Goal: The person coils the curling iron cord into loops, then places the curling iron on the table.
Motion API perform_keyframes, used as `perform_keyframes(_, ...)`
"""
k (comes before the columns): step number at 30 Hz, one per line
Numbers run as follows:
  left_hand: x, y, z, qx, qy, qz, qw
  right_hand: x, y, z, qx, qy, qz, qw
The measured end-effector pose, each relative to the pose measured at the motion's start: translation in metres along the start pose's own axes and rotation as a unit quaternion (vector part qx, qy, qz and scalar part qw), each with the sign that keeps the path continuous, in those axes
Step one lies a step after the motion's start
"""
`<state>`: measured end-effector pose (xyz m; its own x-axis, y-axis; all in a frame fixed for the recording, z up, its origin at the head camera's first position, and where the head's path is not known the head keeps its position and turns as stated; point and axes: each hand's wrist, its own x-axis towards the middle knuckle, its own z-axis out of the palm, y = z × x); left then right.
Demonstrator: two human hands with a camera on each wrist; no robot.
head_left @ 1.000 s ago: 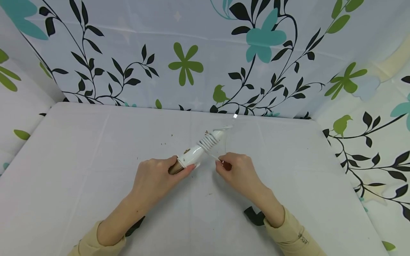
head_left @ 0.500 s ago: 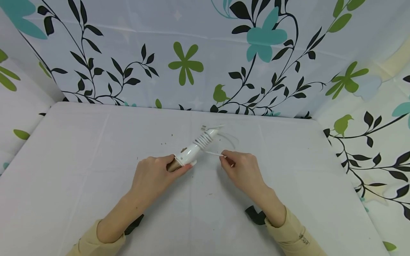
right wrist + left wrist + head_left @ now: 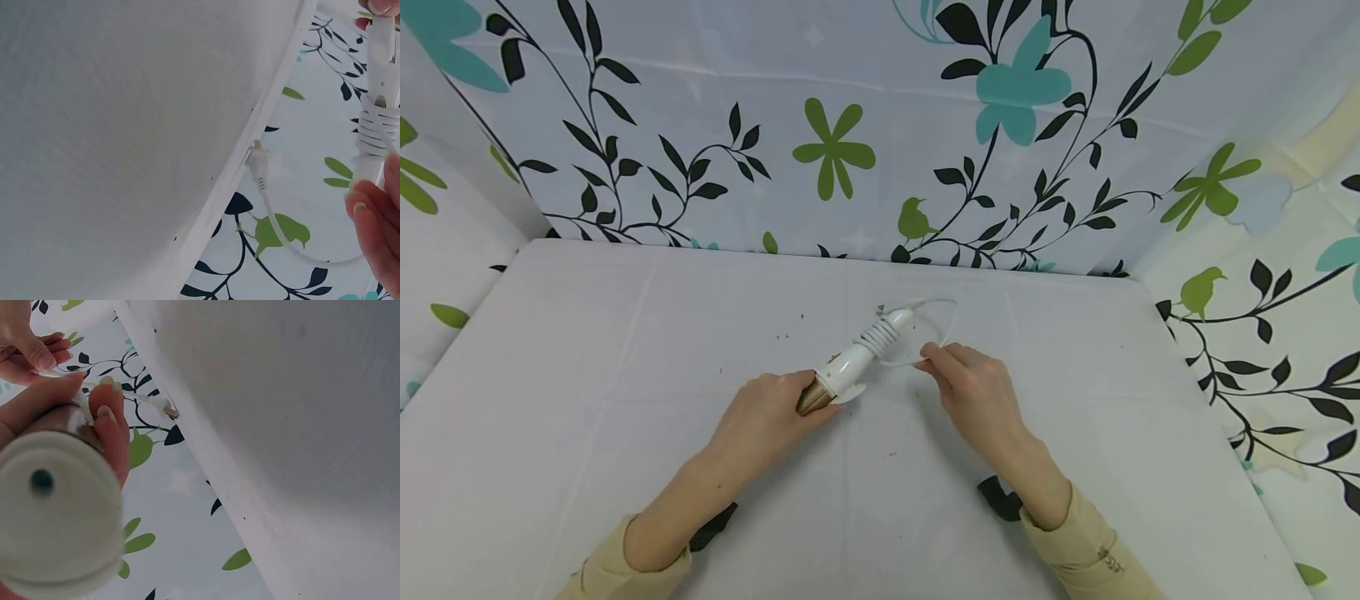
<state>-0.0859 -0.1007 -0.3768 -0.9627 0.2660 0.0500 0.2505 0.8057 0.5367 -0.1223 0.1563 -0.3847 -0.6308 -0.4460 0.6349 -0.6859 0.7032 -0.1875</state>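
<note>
A white curling iron (image 3: 850, 364) with a bronze-coloured barrel slants up and to the right above the table in the head view. My left hand (image 3: 772, 406) grips it at the bronze part, and its round white tip (image 3: 59, 512) fills the near side of the left wrist view. Several turns of white cord (image 3: 877, 336) wrap the handle. To its right, my right hand (image 3: 973, 387) pinches a loose length of that cord between thumb and fingers. The plug (image 3: 259, 164) dangles from the cord in the right wrist view. Both palms are hidden.
A white-covered table (image 3: 625, 433) lies beneath, with a few tiny specks on it. Patterned cloth (image 3: 835, 100) with leaves and flowers hangs behind it and at both sides. Dark straps (image 3: 1000, 498) show under the wrists.
My right hand has shifted slightly right and up with the cord, which now bows out in a wide loop. The curling iron has turned a little, showing its clamp lever more.
</note>
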Motion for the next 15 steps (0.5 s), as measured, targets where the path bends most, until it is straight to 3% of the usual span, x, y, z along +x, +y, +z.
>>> perform_keyframes(5,-0.0016,0.0013,0.0026,0.038,-0.004,0.033,0.9988,0.0004,0.0001,-0.0006,-0.016,0.030,-0.010,0.9994)
perform_keyframes(15,-0.0066,-0.0034,0.0099,0.121,0.053,0.113,0.9848,0.0026,-0.0023,-0.0006,-0.021,0.033,-0.055,0.9977)
